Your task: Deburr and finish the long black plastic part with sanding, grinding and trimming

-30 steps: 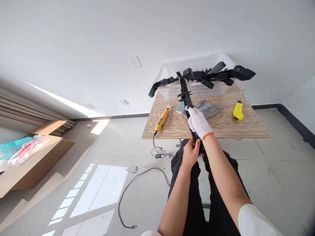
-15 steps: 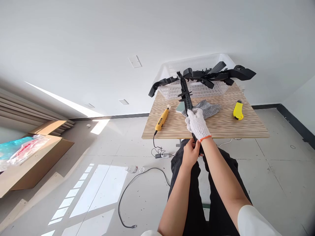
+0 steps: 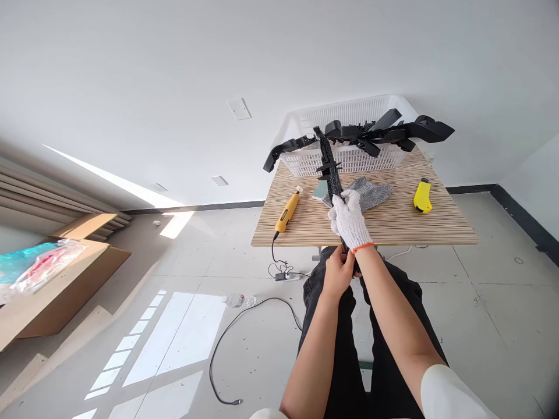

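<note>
A long black plastic part (image 3: 328,160) slants from the front of the white basket (image 3: 305,163) down past the table's front edge. My right hand (image 3: 350,221), in a white knit glove with an orange cuff, is closed around its middle. Bare and lower down, my left hand (image 3: 339,271) grips its near end just below the table edge; that end is mostly hidden by my hands. A grey cloth or glove (image 3: 371,194) lies behind my right hand, beside a pale green pad (image 3: 320,191).
Several black parts (image 3: 379,135) lie across the basket. On the wooden table (image 3: 402,230) are a corded yellow tool (image 3: 287,212) at left and a yellow cutter (image 3: 423,196) at right. Cables (image 3: 227,331) lie on the floor; a cardboard box (image 3: 82,282) stands far left.
My gloved right hand has shifted very slightly, its wrist a little to the left. The left hand and the black part look almost unmoved.
</note>
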`<action>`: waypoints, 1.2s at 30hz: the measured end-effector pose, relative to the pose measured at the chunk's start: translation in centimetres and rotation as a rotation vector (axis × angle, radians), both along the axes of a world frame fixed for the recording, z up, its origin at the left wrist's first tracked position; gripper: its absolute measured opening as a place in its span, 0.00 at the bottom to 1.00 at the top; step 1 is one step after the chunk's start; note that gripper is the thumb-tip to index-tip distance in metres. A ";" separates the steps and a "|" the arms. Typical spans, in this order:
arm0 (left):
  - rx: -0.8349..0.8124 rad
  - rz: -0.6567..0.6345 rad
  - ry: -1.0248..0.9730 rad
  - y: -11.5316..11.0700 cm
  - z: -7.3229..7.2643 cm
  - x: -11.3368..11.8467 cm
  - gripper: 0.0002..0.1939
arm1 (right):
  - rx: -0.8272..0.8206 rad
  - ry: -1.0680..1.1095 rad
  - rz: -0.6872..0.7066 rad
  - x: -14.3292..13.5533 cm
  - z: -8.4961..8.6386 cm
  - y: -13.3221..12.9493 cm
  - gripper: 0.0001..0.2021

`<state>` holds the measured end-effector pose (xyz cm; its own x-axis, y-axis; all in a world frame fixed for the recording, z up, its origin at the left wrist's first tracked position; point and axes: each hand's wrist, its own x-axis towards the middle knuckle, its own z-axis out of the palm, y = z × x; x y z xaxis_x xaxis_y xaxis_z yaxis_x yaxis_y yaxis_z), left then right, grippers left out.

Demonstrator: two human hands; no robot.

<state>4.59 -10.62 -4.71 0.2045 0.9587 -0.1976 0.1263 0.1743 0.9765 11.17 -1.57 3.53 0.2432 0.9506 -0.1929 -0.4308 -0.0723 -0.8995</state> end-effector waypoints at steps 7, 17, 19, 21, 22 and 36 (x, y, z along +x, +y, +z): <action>-0.021 0.013 0.047 0.0 0.1 0.1 0.14 | 0.057 -0.071 0.003 0.3 0.7 -1.1 0.11; 0.004 0.017 0.036 0.1 -0.4 -0.1 0.23 | 0.063 -0.191 -0.023 4.5 0.6 -6.2 0.33; 0.012 0.018 0.027 0.1 -0.4 0.0 0.24 | 0.019 -0.187 -0.046 5.1 -0.5 -7.7 0.34; 0.021 0.023 0.026 0.0 -0.4 0.0 0.24 | -0.024 -0.179 -0.056 5.3 -1.8 -9.4 0.35; 0.024 0.025 0.024 0.0 -0.3 0.0 0.24 | -0.053 -0.177 -0.054 5.2 -2.5 -10.2 0.35; 0.086 0.010 0.041 -0.1 0.2 -0.3 0.24 | -0.100 -0.074 0.078 3.4 -5.3 -13.5 0.31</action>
<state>4.30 -10.71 -4.46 0.1886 0.9744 -0.1225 0.1652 0.0915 0.9820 14.59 -15.09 -1.75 0.1863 0.9442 -0.2718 -0.3532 -0.1938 -0.9153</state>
